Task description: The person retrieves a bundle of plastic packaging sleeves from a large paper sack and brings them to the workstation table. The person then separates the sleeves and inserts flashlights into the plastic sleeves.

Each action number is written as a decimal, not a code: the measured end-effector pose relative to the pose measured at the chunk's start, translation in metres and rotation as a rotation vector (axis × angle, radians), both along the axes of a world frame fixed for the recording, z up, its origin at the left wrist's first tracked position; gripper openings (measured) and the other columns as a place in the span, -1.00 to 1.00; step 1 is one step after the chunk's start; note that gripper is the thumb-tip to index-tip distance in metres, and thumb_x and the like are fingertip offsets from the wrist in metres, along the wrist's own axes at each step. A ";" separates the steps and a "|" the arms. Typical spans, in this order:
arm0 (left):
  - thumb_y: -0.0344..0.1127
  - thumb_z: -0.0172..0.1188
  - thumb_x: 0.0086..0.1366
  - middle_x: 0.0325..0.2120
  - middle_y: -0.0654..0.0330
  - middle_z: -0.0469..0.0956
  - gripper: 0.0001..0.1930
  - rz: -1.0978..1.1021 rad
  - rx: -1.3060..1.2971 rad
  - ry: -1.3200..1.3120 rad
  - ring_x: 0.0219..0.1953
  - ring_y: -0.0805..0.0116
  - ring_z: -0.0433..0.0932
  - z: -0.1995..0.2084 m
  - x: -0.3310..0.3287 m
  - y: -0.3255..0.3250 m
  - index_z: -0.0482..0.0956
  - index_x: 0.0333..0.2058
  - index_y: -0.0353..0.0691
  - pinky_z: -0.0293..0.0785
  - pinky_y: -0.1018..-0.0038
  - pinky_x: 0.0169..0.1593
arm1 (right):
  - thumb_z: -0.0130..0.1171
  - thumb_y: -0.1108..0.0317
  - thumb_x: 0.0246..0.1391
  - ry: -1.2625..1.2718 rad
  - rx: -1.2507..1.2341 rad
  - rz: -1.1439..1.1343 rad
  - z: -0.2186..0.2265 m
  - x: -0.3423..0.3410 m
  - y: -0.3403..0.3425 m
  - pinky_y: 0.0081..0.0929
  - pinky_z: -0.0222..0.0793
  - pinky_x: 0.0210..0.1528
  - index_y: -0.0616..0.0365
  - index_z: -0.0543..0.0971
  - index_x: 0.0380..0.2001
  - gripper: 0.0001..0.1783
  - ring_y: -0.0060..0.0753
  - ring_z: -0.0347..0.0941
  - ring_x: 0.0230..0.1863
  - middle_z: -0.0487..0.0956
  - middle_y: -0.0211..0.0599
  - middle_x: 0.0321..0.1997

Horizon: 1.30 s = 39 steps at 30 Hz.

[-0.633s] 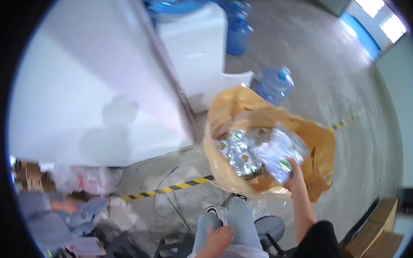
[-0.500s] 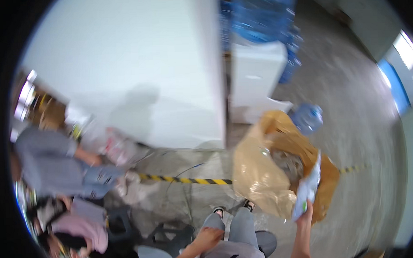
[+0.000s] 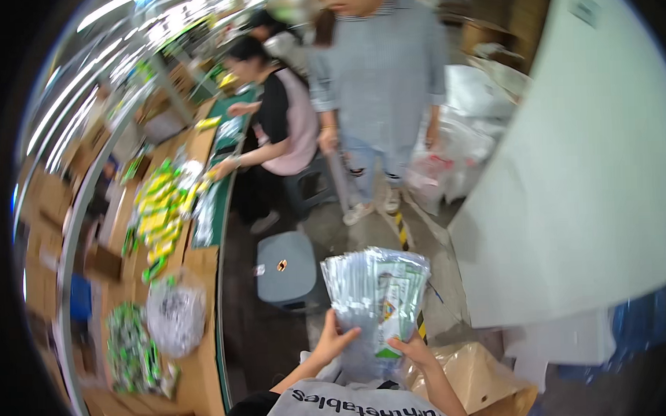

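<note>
A fanned stack of clear plastic packaging bags [image 3: 376, 294] with green and white printing is held upright in front of my lap. Closed on the stack's lower left edge is my left hand [image 3: 336, 340]. My right hand [image 3: 413, 350] grips the lower right side, its thumb lying across the front bag. Beside my right forearm, a large tan plastic sack [image 3: 475, 379] bulges on the floor.
A grey stool [image 3: 285, 265] stands ahead. At left runs a long workbench [image 3: 204, 286] with yellow packets [image 3: 161, 214], green packets [image 3: 129, 347] and a clear bag [image 3: 177, 316]. One person stands ahead; another sits at the bench. A white panel [image 3: 575, 199] rises at right.
My view has swung left from the sack to the bench. The packaging bags, earlier in my right hand over the sack, are now before me in both hands.
</note>
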<state>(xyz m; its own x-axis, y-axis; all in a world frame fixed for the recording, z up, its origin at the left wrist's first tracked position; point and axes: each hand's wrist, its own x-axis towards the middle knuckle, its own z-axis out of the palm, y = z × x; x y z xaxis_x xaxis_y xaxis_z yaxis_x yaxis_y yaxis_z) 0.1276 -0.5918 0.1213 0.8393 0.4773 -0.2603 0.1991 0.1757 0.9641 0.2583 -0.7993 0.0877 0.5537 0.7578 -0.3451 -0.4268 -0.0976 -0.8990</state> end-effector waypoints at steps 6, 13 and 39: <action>-0.34 0.16 0.37 0.12 0.10 0.40 -0.38 0.533 -0.140 -0.166 0.15 0.41 0.36 0.022 -0.074 0.065 0.11 0.32 -0.28 0.25 0.49 0.20 | 0.30 0.47 0.02 0.327 0.074 0.282 0.039 -0.028 0.146 -0.33 0.37 0.17 0.18 0.19 0.28 -0.23 -0.30 0.39 0.17 0.42 -0.20 0.18; -0.16 0.08 0.44 0.10 0.08 0.46 -0.49 0.822 -0.272 0.025 0.09 0.39 0.44 0.006 -0.209 0.152 0.25 0.25 -0.26 0.43 0.40 0.07 | 0.18 0.61 0.03 0.543 0.059 0.240 0.025 -0.097 0.314 -0.25 0.44 0.11 0.16 0.21 0.24 -0.31 -0.26 0.43 0.11 0.44 -0.17 0.12; -0.29 0.28 0.13 -0.25 0.07 0.39 -0.75 1.461 0.713 0.892 -0.09 0.03 0.35 -0.163 -0.293 0.258 0.55 -0.21 -0.17 0.18 0.12 -0.02 | 0.04 -0.16 0.26 -0.071 -0.563 0.770 -0.093 -0.083 0.738 -0.31 0.48 -0.08 0.07 0.49 0.01 -0.47 -0.40 0.56 -0.21 0.61 -0.37 -0.23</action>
<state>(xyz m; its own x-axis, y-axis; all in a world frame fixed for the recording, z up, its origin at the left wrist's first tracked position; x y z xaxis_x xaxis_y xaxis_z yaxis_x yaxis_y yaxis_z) -0.1652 -0.3335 -0.0414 -0.5449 0.8115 0.2112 0.7098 0.3124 0.6314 0.1752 -0.0615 -0.0050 0.0066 0.6556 -0.7551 -0.0114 -0.7550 -0.6556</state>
